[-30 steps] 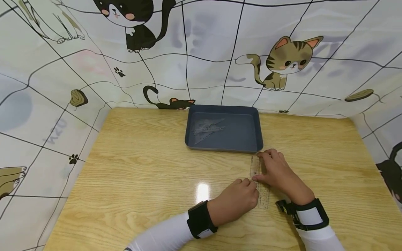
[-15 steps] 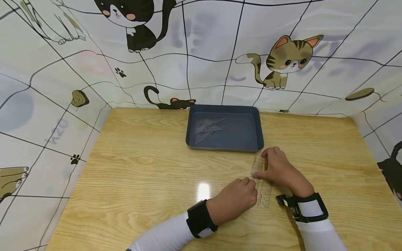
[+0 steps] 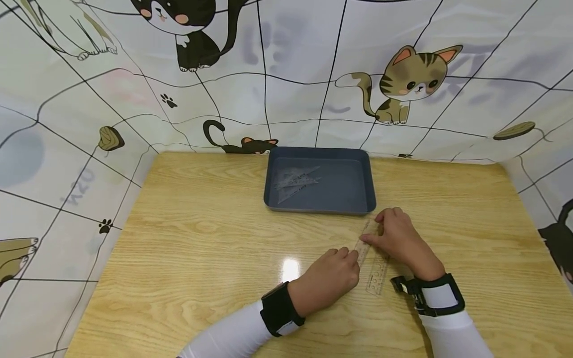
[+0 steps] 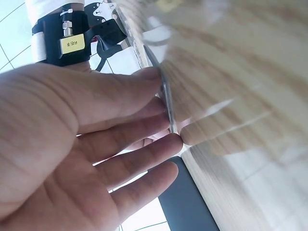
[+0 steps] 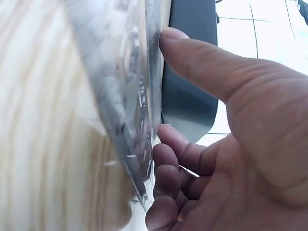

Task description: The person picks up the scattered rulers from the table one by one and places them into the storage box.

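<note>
Two clear plastic rulers show at the right of the head view, crossing at an angle. My left hand [image 3: 329,278] pinches the lower end of the slanted ruler [image 3: 363,251]; in the left wrist view its thin edge [image 4: 166,94] runs between thumb and fingers. My right hand [image 3: 403,243] holds the same ruler farther up, thumb on the near side and fingertips near its top end. The other ruler [image 3: 377,278], with small cut-out holes, extends below the right hand, its upper part hidden. In the right wrist view the rulers overlap, print blurred.
A dark blue-grey tray [image 3: 349,186] stands at the table's back, just beyond the right fingertips. Clear set squares [image 3: 297,184] lie in its left half. The wooden table [image 3: 201,258] meets a cat-printed cloth [image 3: 295,89] behind and at the sides.
The rulers lay nearly in line; now the slanted one has turned away from the other. My left hand has shifted slightly left, and the right hand slightly up.
</note>
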Available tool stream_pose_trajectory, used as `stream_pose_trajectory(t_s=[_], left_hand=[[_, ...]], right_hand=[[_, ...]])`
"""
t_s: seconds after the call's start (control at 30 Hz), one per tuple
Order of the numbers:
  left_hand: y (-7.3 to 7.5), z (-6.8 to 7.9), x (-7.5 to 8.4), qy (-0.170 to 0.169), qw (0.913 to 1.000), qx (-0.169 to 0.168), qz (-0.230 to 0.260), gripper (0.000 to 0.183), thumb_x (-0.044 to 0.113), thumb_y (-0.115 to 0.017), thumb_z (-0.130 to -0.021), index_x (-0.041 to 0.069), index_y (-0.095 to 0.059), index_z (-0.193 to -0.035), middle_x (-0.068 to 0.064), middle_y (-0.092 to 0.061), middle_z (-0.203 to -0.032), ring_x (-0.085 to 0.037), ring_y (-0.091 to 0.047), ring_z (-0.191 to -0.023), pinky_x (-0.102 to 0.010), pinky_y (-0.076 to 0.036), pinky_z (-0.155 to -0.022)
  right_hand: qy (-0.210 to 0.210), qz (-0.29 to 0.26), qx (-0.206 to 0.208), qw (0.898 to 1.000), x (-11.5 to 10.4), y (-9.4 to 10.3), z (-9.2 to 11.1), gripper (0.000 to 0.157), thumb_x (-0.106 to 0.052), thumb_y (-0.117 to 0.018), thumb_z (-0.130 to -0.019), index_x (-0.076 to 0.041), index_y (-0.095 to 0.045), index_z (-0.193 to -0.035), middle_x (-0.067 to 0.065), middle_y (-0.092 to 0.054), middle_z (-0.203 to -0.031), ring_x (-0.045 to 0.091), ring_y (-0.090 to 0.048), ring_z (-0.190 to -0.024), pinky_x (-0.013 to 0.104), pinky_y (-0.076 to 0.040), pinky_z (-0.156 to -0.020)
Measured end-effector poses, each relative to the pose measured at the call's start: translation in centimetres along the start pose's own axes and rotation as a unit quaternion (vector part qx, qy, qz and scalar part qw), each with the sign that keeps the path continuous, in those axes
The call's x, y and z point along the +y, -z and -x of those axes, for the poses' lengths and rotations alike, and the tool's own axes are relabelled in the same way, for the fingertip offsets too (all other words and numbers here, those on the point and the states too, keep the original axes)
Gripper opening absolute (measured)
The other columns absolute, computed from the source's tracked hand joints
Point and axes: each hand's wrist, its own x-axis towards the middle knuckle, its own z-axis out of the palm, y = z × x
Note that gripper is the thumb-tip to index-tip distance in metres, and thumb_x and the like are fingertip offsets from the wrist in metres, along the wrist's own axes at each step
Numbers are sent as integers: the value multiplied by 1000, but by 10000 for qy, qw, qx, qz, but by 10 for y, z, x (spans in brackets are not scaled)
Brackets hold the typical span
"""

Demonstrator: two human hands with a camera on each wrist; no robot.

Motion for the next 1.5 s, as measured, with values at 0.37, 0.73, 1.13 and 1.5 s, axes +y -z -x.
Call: stream_pose_trajectory(t_s=[0.37, 0.73, 1.13, 1.5], left_hand=[[0, 1, 1, 11, 9999, 107, 19, 17, 12, -57, -97, 18, -72, -89, 5, -52, -82, -9, -43, -70, -20, -41, -59], [6, -2, -5, -279, 9963, -110, 805, 12, 9, -59, -95, 12, -70, -96, 2, -56, -91, -9, -48, -73, -20, -49, -64], [0, -6, -24, 718, 9156, -331, 3943, 39, 20, -67, -91, 5, -60, -127, -14, -45, -143, -14, -53, -120, -19, -48, -93], [2, -6, -30, 1913, 8207, 525, 5358, 38, 0, -73, -83, 6, -63, -119, -5, -52, -122, 1, -57, -78, -9, -48, -67]], right_hand=[[-242, -224, -43, 9994, 3, 8, -1, 48, -38, -68, -89, 7, -57, -99, 22, -56, -96, 32, -54, -83, 45, -47, -68], [-263, -558, 54, 9981, 2, 13, 0, 34, -30, -66, -92, 1, -55, -102, 12, -62, -87, 22, -56, -74, 35, -45, -63], [-325, -1464, -179, 9885, -1, 15, -1, 29, -25, -65, -94, 1, -62, -106, 17, -66, -89, 17, -69, -65, 28, -57, -56], [-218, -2233, 91, 9745, -14, 15, 2, 40, -35, -61, -95, 0, -61, -114, 18, -63, -97, 15, -70, -70, 29, -59, -59]])
